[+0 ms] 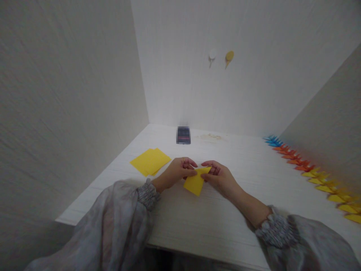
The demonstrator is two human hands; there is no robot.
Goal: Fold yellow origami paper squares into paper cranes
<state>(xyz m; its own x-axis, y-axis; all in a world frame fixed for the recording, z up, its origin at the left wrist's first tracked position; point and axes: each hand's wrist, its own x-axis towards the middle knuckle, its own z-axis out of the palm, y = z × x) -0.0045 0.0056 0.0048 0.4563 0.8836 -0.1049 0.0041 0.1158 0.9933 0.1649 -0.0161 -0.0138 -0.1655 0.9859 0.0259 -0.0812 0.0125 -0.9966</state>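
Yellow origami paper [194, 185], pinched by left hand [178, 169] and right hand [222, 177], seems light, crease-prone and best held by its edges.

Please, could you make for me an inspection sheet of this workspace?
Surface: white table, brownish marks near the back wall.
Job's things: one yellow paper, held; yellow sheets lying at left.
Clutter: dark blurred object at the back; row of blue, orange and yellow folded papers at right.
Hands: left hand and right hand pinch the yellow paper.
Cables: nothing seen.
Surroundings: pale side walls; white hook and yellow hook on the back wall.
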